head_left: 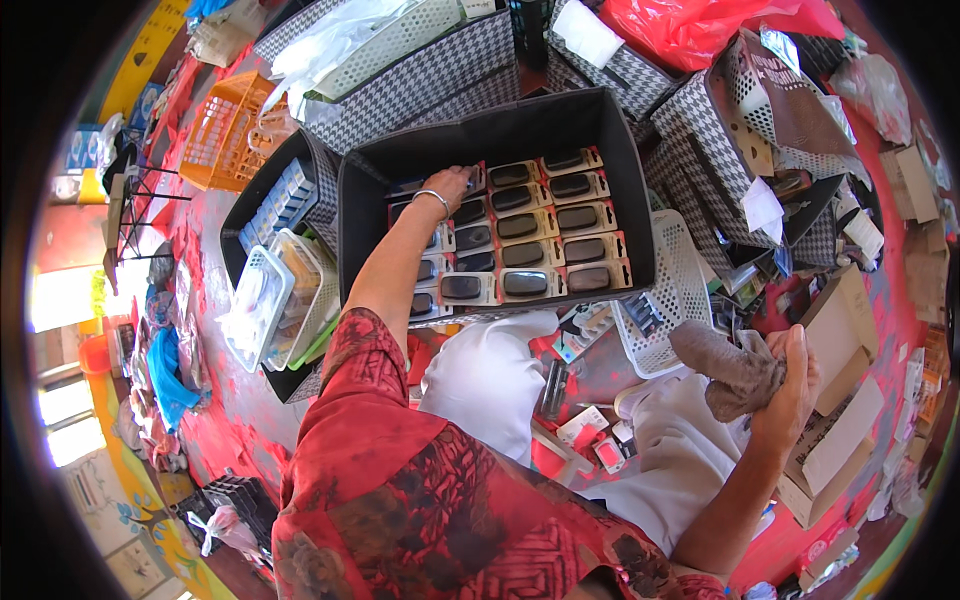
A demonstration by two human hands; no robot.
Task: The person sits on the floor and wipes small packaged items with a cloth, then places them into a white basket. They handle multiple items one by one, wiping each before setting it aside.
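Observation:
A black fabric storage box (375,215) stands before me with rows of blister packs (519,226), each showing a dark rounded piece on a pale card. My left hand (446,187), with a silver bangle at the wrist, reaches to the back left of the rows. Its fingers are bent around the edge of a pack there; the fingertips are partly hidden. Out to the right, above my knee, my right hand (792,388) is closed on a crumpled grey-brown cloth (735,370), which hangs out past the fingers.
A white perforated basket (664,290) sits right of the box. Houndstooth storage boxes (703,140) crowd the back and right. Left are an orange crate (222,130) and a bin with clear plastic containers (290,300). Open cardboard boxes (825,430) lie beside my right arm.

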